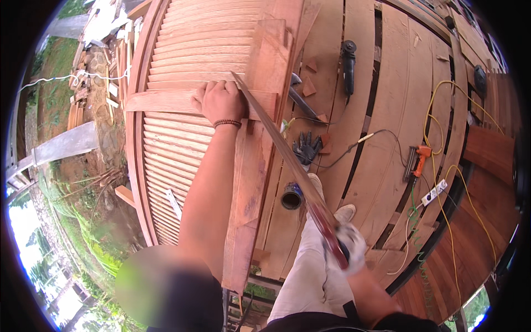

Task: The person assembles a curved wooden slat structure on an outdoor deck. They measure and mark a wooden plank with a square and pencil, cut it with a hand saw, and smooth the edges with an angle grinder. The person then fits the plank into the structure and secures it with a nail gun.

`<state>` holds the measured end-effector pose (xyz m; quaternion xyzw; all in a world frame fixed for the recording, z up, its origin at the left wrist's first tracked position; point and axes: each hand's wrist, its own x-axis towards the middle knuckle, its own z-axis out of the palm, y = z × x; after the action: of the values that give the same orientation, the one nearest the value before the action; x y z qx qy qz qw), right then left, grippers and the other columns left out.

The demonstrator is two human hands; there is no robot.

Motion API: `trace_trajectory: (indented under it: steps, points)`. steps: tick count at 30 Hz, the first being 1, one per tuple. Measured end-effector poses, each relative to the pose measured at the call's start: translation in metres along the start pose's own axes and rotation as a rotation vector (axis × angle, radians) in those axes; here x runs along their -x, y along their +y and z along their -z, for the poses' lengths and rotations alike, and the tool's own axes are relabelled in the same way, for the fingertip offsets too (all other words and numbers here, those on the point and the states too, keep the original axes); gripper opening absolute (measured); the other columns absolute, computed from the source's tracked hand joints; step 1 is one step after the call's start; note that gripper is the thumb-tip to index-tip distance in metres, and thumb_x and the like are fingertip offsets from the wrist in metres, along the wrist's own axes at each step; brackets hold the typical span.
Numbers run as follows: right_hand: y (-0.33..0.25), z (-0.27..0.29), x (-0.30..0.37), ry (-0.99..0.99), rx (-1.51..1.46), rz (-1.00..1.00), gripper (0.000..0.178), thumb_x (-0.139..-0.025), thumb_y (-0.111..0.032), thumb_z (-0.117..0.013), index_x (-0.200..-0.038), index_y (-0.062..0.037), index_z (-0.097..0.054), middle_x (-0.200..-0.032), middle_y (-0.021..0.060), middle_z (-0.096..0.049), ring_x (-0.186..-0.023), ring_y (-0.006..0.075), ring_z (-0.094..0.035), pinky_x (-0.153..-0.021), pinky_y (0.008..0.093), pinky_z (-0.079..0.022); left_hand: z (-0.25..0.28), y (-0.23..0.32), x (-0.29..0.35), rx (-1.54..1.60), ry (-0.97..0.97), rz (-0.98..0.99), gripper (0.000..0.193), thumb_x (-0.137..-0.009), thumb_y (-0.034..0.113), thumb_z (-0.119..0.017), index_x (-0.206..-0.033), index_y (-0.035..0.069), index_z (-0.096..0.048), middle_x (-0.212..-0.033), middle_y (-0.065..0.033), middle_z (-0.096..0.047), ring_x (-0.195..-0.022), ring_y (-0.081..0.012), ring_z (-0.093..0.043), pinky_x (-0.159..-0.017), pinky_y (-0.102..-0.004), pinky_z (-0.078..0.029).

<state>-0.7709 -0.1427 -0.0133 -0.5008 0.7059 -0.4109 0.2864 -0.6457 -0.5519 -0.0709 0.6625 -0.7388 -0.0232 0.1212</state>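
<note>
My left hand, bare with a beaded bracelet at the wrist, is closed over a wooden strip. That strip lies across a louvred wooden panel of reddish wood with many slats. In my right hand, which wears a pale glove and is blurred, is the handle of a long handsaw. The blade slants up and left across the panel's right edge, and its tip shows just beside my left knuckles. Whether the teeth touch the strip's end, I cannot tell.
Right of the panel, the plank floor has gaps and holds an angle grinder, a black glove, an open can and wood offcuts. Farther right are an orange nail gun, a white power strip and yellow cord.
</note>
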Motion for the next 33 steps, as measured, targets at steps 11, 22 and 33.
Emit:
trace_trajectory:
  steps: [11, 22, 33]
  points:
    - [-0.006, 0.005, -0.018, 0.115, -0.002, 0.310, 0.033, -0.064, 0.000, -0.078, -0.095, -0.0023, -0.064, -0.082, 0.0119, -0.066, -0.070, 0.0296, -0.067, -0.066, 0.0384, -0.057, -0.002, -0.001, -0.001, -0.039, 0.025, -0.040, 0.038, -0.091, 0.035, -0.045, -0.093, 0.012, -0.075, -0.104, -0.0041, -0.068, -0.117, -0.0285, -0.050, -0.108, -0.0540, -0.022]
    - [0.007, -0.006, -0.026, 0.092, -0.049, 0.258, 0.024, -0.070, 0.002, -0.075, -0.090, -0.0031, -0.062, -0.081, 0.0141, -0.066, -0.070, 0.0301, -0.066, -0.064, 0.0385, -0.054, -0.002, -0.002, 0.000, -0.058, 0.029, -0.016, 0.037, -0.093, 0.033, -0.045, -0.093, 0.012, -0.075, -0.108, -0.0035, -0.068, -0.122, -0.0278, -0.048, -0.109, -0.0566, -0.022]
    - [0.009, 0.012, 0.012, 0.044, 0.001, 0.251, 0.017, -0.071, -0.004, -0.077, -0.081, -0.0050, -0.064, -0.071, 0.0094, -0.065, -0.066, 0.0294, -0.065, -0.062, 0.0378, -0.054, -0.005, 0.003, -0.002, 0.004, 0.081, -0.032, 0.035, -0.090, 0.032, -0.046, -0.085, 0.011, -0.075, -0.106, -0.0057, -0.069, -0.117, -0.0299, -0.051, -0.109, -0.0602, -0.022]
